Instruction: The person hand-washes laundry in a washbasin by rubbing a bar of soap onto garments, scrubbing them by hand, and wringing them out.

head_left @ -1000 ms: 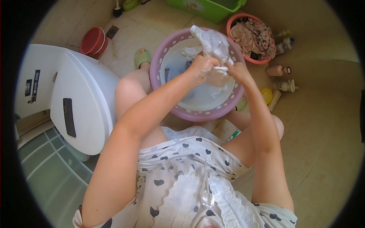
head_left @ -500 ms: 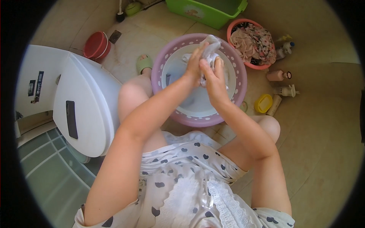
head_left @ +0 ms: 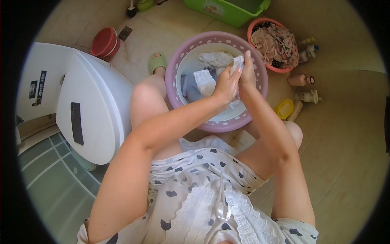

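Note:
Over the right half of a purple basin [head_left: 173, 83] with white dots round its rim, my two hands are pressed together. My left hand [head_left: 227, 86] curls its fingers around a small wet white cloth [head_left: 239, 62]. Against the other side of the cloth lies my right hand [head_left: 246, 77], its fingers pointing up and away. Suds whiten both hands. In the basin's water are a crumpled white cloth [head_left: 216, 59], a white piece with a dotted patch [head_left: 204, 80] and a narrow grey item [head_left: 184, 85]. The lower part of the held cloth is hidden by my hands.
A pink basket of clothes [head_left: 271, 42] and a green tub [head_left: 221, 11] stand beyond the basin. Several bottles [head_left: 300, 79] and a yellow dish [head_left: 284, 109] line the right wall. At left are a white toilet [head_left: 93, 110] and a red bucket [head_left: 105, 42].
My hands have shifted right and slightly nearer with the white cloth, uncovering cloth pieces in the basin. The cloth now sticks up less above my fingers. The whole view has shifted slightly.

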A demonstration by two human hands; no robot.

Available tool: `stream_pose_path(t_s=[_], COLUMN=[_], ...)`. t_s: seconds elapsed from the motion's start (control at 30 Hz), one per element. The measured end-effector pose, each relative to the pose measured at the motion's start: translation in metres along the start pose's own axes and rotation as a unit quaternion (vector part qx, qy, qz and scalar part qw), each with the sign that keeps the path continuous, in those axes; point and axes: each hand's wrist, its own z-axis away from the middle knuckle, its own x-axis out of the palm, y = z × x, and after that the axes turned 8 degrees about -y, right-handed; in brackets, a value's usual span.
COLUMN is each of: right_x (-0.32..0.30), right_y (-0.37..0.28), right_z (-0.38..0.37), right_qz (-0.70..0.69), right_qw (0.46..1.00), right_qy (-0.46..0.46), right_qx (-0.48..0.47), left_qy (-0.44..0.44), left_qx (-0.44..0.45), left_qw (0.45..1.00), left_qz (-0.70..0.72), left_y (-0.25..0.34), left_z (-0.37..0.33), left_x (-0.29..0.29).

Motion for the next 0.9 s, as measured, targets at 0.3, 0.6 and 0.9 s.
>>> stream_pose_path(t_s=[0.3,0.6,0.9], right_x=[0.011,-0.014,-0.023], right_y=[0.014,-0.009,-0.055], right_z=[0.004,-0.012,0.003], right_qz=[-0.006,0.160,0.404], right_qw=[1.000,0.987,0.877], right_qy=[-0.005,0.008,-0.096], right_qx=[-0.017,0.024,-0.241], left_qy=[0.059,0.085,-0.029], left_qx=[-0.074,0.085,-0.144], left_qw=[0.995,0.977,0.988], left_qz=[-0.010,-0.177,0.054], left_y=[0.013,0.006,0.038], left_z=[-0.004,-0.014,-0.030], left_x=[-0.002,-0.011,-0.017])
